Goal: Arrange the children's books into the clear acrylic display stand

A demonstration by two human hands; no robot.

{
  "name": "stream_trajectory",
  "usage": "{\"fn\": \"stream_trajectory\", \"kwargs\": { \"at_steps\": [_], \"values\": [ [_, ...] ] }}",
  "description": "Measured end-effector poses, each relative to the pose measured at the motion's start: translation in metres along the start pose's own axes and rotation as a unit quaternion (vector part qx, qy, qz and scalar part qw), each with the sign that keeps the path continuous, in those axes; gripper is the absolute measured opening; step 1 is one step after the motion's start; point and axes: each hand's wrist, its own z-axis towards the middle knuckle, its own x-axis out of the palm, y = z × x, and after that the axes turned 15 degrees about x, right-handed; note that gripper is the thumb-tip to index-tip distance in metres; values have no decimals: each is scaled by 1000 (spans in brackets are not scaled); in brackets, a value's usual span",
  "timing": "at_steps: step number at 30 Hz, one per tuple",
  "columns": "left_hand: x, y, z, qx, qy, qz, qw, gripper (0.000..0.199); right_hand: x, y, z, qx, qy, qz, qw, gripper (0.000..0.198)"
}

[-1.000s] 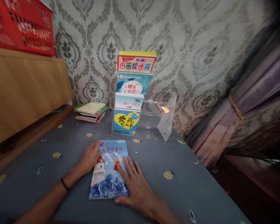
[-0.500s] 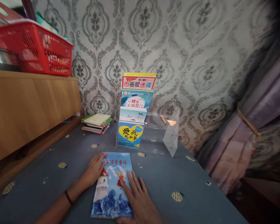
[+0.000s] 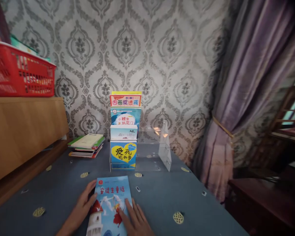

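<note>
A blue storybook [image 3: 113, 200] with red Chinese title characters, a lighthouse and white birds on its cover lies at the front of the table. My left hand [image 3: 82, 203] grips its left edge, thumb on the cover and fingertips partly hidden at the edge. My right hand [image 3: 135, 216] rests on the right side of the cover with fingers stretched out. Behind the storybook, a clear acrylic rack [image 3: 165, 154] holds several books in its left column, the lowest a blue book with a yellow heart [image 3: 123, 155].
A pile of books [image 3: 87, 146] lies at the back left beside a wooden cabinet [image 3: 27, 131] carrying a red plastic basket [image 3: 36, 78]. A patterned blue-grey cloth [image 3: 159, 200] covers the table. To the right hangs a tied purple curtain [image 3: 223, 131].
My view has turned right and tilted up, so things appear further left and lower. My left hand has changed from lying over the storybook's edge to gripping it. My right hand stays on the cover.
</note>
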Motion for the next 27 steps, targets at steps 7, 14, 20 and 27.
{"fn": "stream_trajectory", "kwargs": {
  "at_steps": [7, 14, 20, 27],
  "values": [
    [10, -37, -13, -230, -82, -238, 940, 69, -7, 10, 3, 88, 62, 64, 992, 61],
    [13, -76, -22, -223, -27, -270, 936, 73, -82, 35, 11, 228, 100, 340, 907, 93],
    [30, -114, -28, -157, 59, -292, 942, 58, -131, 49, 10, 287, 202, 621, 700, 60],
    [47, -127, -44, -169, 105, -347, 917, 47, -148, 52, -17, 288, 258, 710, 589, 54]
  ]
}}
